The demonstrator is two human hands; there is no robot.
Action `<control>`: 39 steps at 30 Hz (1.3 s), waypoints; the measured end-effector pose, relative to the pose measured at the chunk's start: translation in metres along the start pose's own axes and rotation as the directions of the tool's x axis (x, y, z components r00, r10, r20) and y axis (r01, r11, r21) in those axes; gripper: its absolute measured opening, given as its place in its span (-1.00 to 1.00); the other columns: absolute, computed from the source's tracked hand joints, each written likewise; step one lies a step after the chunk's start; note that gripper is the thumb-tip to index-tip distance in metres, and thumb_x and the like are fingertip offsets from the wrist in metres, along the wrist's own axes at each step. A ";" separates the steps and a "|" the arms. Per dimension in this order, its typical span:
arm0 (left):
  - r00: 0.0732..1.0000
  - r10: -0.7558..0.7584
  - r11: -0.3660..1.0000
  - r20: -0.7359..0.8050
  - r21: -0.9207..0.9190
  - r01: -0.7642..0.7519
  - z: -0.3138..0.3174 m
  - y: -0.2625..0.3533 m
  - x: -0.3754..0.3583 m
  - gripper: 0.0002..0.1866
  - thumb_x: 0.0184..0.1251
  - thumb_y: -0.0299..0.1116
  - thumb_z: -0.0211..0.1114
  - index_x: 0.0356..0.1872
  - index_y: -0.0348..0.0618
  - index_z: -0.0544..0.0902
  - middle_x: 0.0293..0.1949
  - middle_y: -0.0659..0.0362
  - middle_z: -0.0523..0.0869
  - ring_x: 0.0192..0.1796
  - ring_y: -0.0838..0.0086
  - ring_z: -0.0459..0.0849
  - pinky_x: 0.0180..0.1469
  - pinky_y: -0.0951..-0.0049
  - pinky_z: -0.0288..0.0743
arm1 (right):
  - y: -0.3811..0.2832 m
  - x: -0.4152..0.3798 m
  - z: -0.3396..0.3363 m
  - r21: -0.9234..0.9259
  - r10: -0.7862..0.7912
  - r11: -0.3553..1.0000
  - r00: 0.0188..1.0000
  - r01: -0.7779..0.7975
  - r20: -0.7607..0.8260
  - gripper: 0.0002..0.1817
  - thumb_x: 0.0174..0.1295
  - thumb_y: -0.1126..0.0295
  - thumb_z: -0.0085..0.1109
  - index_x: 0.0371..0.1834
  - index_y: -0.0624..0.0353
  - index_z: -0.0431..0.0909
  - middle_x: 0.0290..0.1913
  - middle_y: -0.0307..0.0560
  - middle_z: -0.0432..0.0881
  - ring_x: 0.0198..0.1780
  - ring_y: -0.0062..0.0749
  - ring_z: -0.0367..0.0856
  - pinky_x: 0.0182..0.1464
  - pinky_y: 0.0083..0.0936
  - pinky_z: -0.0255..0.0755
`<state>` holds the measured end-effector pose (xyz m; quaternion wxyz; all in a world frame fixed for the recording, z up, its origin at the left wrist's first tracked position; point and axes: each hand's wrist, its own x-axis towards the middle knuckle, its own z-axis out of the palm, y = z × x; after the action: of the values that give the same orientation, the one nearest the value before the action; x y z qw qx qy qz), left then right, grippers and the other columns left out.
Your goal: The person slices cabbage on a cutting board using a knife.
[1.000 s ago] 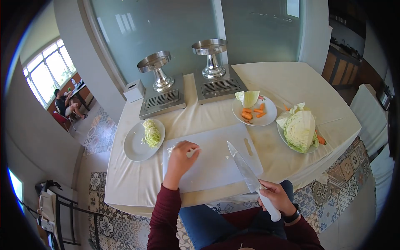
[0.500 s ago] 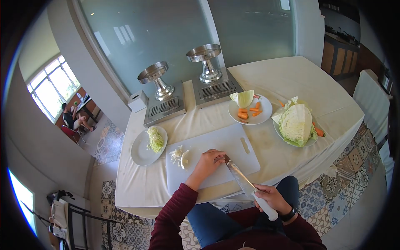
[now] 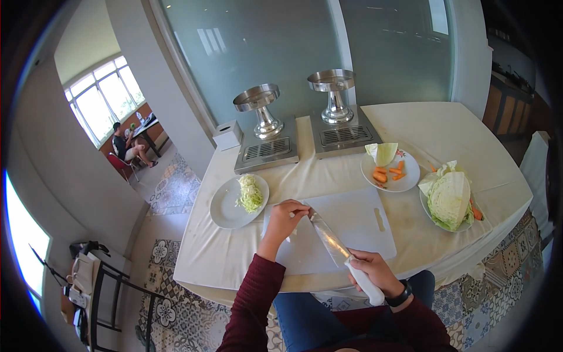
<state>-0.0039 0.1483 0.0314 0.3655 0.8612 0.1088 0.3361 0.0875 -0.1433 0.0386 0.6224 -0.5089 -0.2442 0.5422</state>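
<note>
My right hand grips the white handle of a large kitchen knife, its blade slanting up and left above the white cutting board. The fingers of my left hand are pinched together at the blade's tip; whatever they hold is too small to make out. White cabbage bits on the board are mostly hidden behind my left hand and wrist. Beyond that hand, a plate bears a heap of shredded cabbage.
A plate at the back right holds carrot pieces and a cabbage leaf piece. Right of it, a large cut cabbage rests with carrot on another plate. Two metal stands and a tissue box stand behind.
My left hand has moved left and up over the cabbage bits, still at the knife's tip. The knife has shifted slightly left with my right hand. The view has turned a little left.
</note>
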 end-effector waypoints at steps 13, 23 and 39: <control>0.954 -0.298 0.946 -0.012 0.132 0.297 -0.051 -0.037 -0.007 -0.85 0.17 -0.54 0.49 -0.22 -0.32 0.80 -0.29 0.10 0.83 -0.27 0.49 0.78 -0.12 0.48 0.64 | 0.022 0.085 0.048 -0.260 -0.076 0.961 0.994 0.095 0.081 -0.47 0.45 0.37 0.11 0.45 0.30 0.37 -0.46 -0.13 0.64 -0.51 -0.54 0.63 -0.52 -0.53 0.53; 0.924 -0.381 0.910 0.028 0.190 0.369 -0.055 -0.042 -0.010 -0.88 0.09 -0.54 0.48 -0.34 -0.34 0.79 -0.40 0.10 0.81 -0.33 0.49 0.77 -0.20 0.49 0.64 | 0.024 0.081 0.047 -0.223 -0.093 0.969 0.994 0.105 0.065 -0.49 0.49 0.38 0.10 0.46 0.28 0.37 -0.44 -0.15 0.61 -0.51 -0.57 0.60 -0.54 -0.55 0.53; 0.981 -0.193 0.961 0.030 0.209 0.183 -0.049 -0.033 -0.010 -0.84 0.04 -0.48 0.47 -0.30 -0.17 0.80 -0.45 0.24 0.68 -0.42 0.54 0.56 -0.29 0.49 0.50 | 0.019 0.055 0.014 -0.097 -0.173 0.980 0.985 0.172 -0.007 -0.49 0.48 0.40 0.09 0.47 0.26 0.37 -0.40 -0.14 0.62 -0.48 -0.57 0.61 -0.52 -0.56 0.54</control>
<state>-0.0418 0.1947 0.0284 0.3077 0.8881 0.2148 0.2653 0.0834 -0.0892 0.0132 0.6437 -0.5194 -0.3084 0.4698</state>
